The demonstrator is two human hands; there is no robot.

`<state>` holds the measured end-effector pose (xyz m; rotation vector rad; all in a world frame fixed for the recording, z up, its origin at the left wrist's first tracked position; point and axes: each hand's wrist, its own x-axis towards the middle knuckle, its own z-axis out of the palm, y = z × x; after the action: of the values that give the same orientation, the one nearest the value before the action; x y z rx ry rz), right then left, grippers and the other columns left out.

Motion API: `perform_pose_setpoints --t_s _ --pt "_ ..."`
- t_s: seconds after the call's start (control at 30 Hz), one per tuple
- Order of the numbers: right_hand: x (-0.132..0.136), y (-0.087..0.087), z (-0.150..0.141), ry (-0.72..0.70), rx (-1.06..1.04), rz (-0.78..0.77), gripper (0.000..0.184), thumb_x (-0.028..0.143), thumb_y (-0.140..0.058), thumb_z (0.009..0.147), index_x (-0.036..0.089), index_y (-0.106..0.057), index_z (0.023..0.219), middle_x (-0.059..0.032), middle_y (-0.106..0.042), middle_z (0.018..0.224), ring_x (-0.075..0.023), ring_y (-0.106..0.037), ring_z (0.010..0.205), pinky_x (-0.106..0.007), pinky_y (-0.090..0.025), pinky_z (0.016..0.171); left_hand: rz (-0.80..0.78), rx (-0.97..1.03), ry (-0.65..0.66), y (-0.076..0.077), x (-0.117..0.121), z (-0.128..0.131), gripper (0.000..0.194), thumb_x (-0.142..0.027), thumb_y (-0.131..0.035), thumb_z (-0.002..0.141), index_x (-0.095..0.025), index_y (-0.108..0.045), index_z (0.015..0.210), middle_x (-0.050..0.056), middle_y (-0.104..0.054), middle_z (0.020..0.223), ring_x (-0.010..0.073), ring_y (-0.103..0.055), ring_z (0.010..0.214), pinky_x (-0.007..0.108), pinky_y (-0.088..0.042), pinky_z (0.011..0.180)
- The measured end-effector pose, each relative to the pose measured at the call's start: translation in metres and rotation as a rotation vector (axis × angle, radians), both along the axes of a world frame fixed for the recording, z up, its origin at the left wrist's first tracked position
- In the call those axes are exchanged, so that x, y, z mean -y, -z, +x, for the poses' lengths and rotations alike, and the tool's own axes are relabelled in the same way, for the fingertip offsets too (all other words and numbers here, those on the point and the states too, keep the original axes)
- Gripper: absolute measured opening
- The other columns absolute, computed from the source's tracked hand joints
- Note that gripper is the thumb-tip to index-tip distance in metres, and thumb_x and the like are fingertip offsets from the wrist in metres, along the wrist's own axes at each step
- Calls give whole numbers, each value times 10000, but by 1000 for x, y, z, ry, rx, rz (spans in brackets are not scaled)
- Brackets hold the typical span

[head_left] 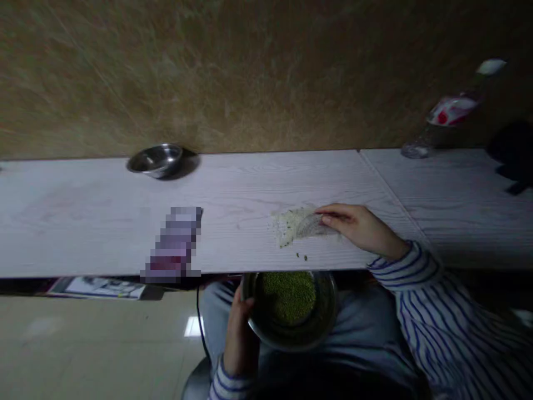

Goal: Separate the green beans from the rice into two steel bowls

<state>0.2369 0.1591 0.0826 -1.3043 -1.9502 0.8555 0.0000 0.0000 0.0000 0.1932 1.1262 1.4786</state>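
My left hand [240,328] grips the left rim of a metal bowl [327,319] at my lap, just below the table's front edge. Small green beans [287,297], which look like mung beans, fill much of its bottom. On the table, my right hand [350,222] is at the right end of a thin patch of pale, rice-like grains [293,222] with a few green beans among them. Its thumb and fingers are closed together; blur hides what they may hold. A couple of loose green beans [305,258] lie between the patch and the table edge.
A small metal bowl [156,161] stands by the wall at the back left. A pixelated flat object [177,241] lies near the front edge of the white table [233,183]. A clear bottle [452,111] stands at the back right, with a dark object [514,150] beyond it.
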Motion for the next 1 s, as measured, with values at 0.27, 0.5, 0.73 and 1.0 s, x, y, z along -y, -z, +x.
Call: perform_pose_setpoints --t_s 0.27,0.5,0.73,1.0 --pt "-1 4 -9 4 33 9 286 223 -610 901 220 -816 1099 -77 -813 1133 -250 -750 1071 -402 -590 978 38 32 24 7 1 -1 440 -317 -707 765 -248 -782 1193 65 -784 1221 341 -587 1352 491 -401 1177" --pt "5 -1 -4 -69 -7 -73 282 255 -616 896 224 -815 1092 -64 -822 1076 -230 -769 967 -377 -618 901 62 35 54 11 1 -3 462 -325 -711 773 -246 -770 1224 69 -781 1221 349 -600 1331 496 -427 1154" --pt "7 2 -5 -59 -15 -61 280 234 -613 889 217 -813 1085 -73 -816 1097 -238 -762 1012 -398 -606 947 70 37 63 16 2 -4 517 -368 -730 752 -244 -760 1253 79 -780 1217 364 -610 1311 511 -436 1142" --pt "7 3 -4 -23 -27 -44 287 238 -611 894 212 -813 1097 -83 -809 1134 -251 -754 1053 -415 -597 972 73 15 59 18 5 -5 510 -369 -726 754 -248 -766 1247 78 -769 1255 371 -591 1334 512 -445 1137"
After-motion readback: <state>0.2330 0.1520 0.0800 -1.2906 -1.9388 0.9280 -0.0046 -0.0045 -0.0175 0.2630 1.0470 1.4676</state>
